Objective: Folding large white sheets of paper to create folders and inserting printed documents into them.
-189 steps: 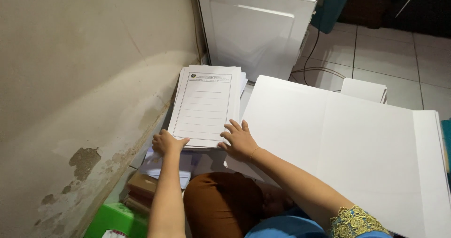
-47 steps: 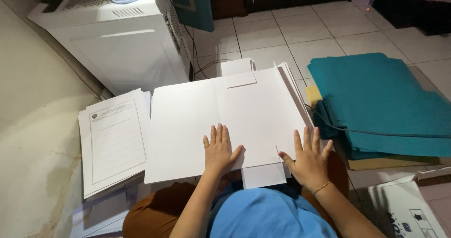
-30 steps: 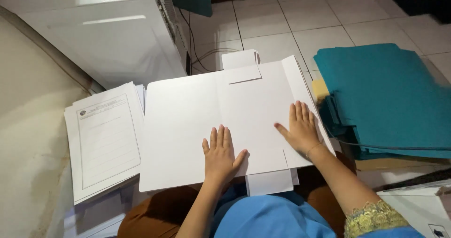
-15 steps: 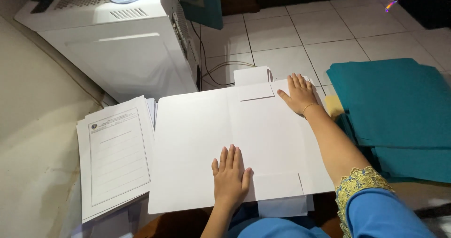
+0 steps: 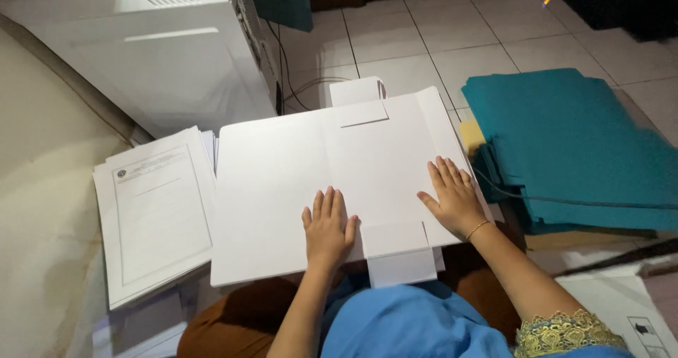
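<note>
- My left hand [image 5: 329, 229] lies flat, fingers spread, on the near middle of the unfolded white card folder [image 5: 282, 188] across my lap, holding nothing.
- My right hand [image 5: 453, 199] presses palm-down, open, near the folder's right edge.
- A stack of printed forms [image 5: 155, 213] sits just left of the folder; teal folders [image 5: 586, 146] are piled to the right, by a white machine [image 5: 162, 54].
</note>
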